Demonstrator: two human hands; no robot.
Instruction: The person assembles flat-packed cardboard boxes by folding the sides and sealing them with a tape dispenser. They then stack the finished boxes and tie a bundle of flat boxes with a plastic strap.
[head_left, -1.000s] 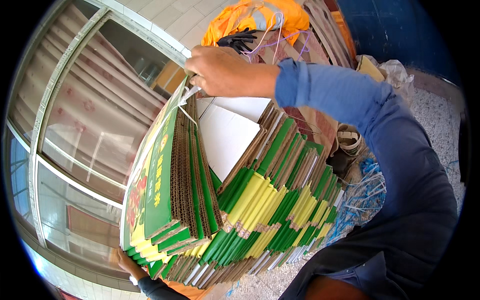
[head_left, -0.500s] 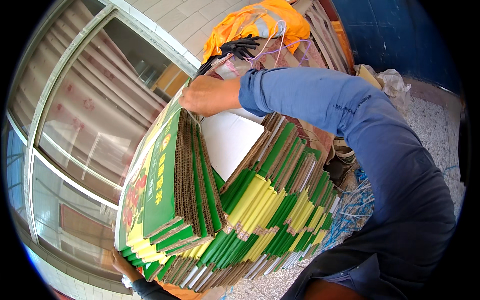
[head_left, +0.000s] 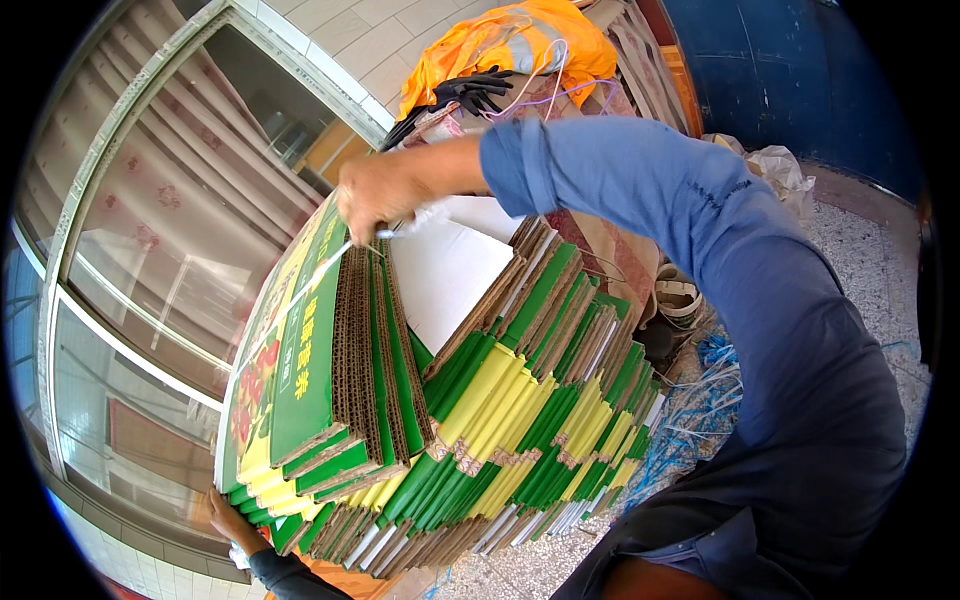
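A tall stack of flattened cardboard cartons (head_left: 500,420), green and yellow with brown corrugated edges, leans across the middle. A white strap (head_left: 330,264) runs over the printed green face of the outermost cartons. At the stack's upper edge my right hand (head_left: 375,195) is closed on the strap, slightly blurred, with a loose whitish end below the palm. My left hand (head_left: 230,520) grips the stack's lower left corner; its fingertips are partly hidden. A bare white carton panel (head_left: 450,275) shows in the gap beside the outer cartons.
Glazed window frames (head_left: 150,230) with a curtain behind stand close on the left. Beyond the stack lie an orange garment (head_left: 510,50), black gloves (head_left: 470,92) and hangers. Shoes (head_left: 675,300) and loose blue strapping (head_left: 700,410) lie on the speckled floor at right.
My right hand has moved left and slightly down along the stack's upper edge, and a loose whitish strap end now shows under it. My left hand stays at the lower corner.
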